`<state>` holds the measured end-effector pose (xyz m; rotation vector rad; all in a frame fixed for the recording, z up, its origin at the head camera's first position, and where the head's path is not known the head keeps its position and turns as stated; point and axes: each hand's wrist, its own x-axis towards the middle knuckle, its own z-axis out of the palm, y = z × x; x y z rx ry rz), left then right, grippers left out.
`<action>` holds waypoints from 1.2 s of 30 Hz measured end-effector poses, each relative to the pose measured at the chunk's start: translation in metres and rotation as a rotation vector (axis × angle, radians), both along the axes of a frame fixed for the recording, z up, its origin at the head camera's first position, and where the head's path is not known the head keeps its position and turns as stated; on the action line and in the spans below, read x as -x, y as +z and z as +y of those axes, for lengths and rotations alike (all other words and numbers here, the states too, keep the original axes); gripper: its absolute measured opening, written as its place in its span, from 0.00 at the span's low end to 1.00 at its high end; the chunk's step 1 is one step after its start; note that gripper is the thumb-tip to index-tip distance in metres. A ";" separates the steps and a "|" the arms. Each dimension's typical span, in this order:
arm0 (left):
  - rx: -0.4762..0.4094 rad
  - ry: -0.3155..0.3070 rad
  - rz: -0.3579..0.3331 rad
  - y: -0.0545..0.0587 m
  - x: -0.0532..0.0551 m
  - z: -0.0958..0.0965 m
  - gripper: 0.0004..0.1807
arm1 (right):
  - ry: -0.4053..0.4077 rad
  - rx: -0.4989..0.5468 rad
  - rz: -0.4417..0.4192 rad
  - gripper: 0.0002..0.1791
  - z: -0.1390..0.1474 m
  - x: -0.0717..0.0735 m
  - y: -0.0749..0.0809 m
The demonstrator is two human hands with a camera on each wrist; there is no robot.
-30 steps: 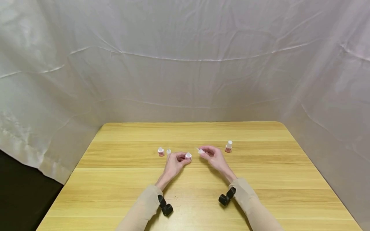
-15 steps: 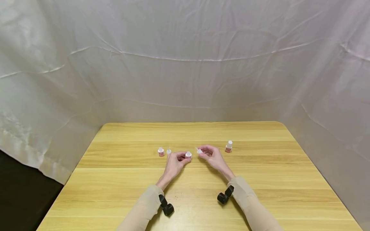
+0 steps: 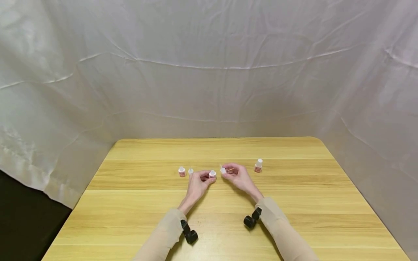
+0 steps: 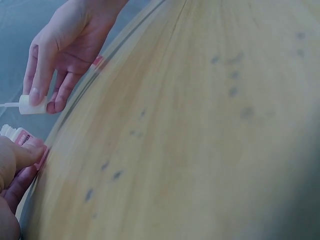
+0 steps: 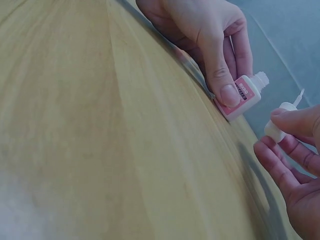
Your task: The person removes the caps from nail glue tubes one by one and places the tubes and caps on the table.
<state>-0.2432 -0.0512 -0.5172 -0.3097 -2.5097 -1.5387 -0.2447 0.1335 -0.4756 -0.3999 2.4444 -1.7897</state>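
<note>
My left hand [image 3: 197,185] grips a small white bottle [image 3: 212,174] with a pink label between thumb and fingers. Its threaded neck [image 5: 260,80] is uncovered in the right wrist view. Just right of it, my right hand [image 3: 240,178] pinches a white brush cap [image 5: 274,130], whose thin applicator stem [image 5: 299,98] points up and away from the palm. Cap and bottle are a short gap apart. Beyond the left hand, a second uncapped bottle [image 3: 181,172] stands beside another white cap [image 3: 191,171] resting with its stem upward.
A third bottle [image 3: 258,165], with its white cap on, stands to the right of my right hand. The wooden table [image 3: 209,152] meets a pale curtain [image 3: 209,101] at the back and sides. A black camera [image 3: 250,221] sits on each wrist.
The brush cap has moved slightly left, closer to the bottle, and its stem has turned more upright. My left hand and its bottle have barely shifted.
</note>
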 end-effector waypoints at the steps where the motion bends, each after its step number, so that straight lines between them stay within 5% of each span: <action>1: -0.001 0.003 0.002 0.000 0.000 0.000 0.13 | 0.002 0.002 -0.001 0.18 0.000 0.001 -0.001; 9: 0.006 0.037 0.021 -0.001 0.000 0.001 0.13 | -0.027 -0.058 0.038 0.16 -0.001 0.018 -0.026; 36: 0.014 0.103 0.040 0.000 0.005 0.007 0.14 | -0.073 -0.155 0.071 0.13 -0.009 0.032 -0.034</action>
